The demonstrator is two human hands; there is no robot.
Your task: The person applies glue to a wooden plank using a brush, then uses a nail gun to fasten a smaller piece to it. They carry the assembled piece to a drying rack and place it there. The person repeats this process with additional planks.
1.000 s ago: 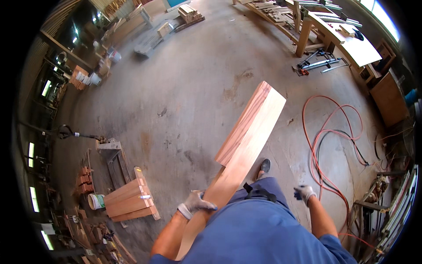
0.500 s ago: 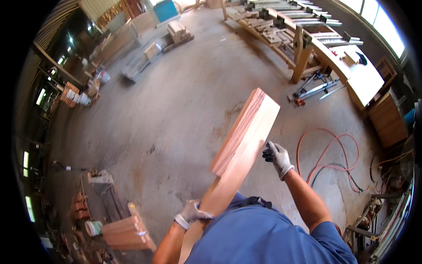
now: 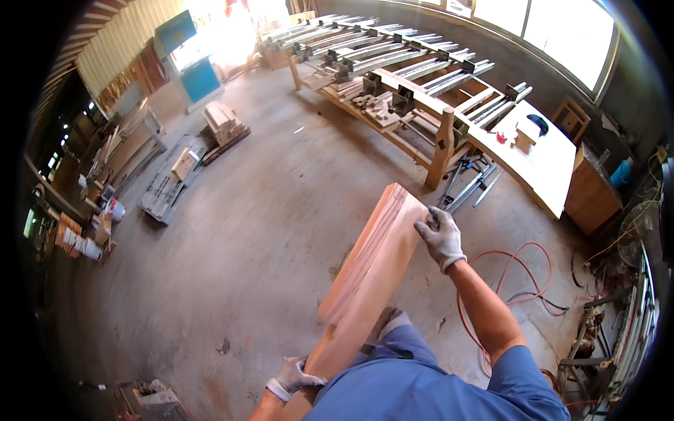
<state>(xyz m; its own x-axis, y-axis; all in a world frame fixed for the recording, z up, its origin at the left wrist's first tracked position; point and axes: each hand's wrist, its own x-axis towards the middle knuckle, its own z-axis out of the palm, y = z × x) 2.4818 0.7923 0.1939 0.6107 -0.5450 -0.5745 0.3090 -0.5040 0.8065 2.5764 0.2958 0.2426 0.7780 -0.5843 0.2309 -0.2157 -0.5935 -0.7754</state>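
A long, thick wooden board with a second striped piece along its left side slants away from my body, its far end raised toward the room. My left hand, in a pale work glove, is closed round the near part of the board beside my waist. Up at the far right corner, my right hand, gloved with dark fingertips, has its fingers curled on the board's edge. The near end of the board is hidden by my blue shirt.
Ahead stands a long wooden clamping rack with many metal bars. A white-topped table adjoins it at right. A red hose loops on the floor near my right arm. Stacked timber and a grey pallet lie at left.
My view has turned toward the rack. My right hand, apart from the board before, has come onto its far right edge. My left hand keeps its hold.
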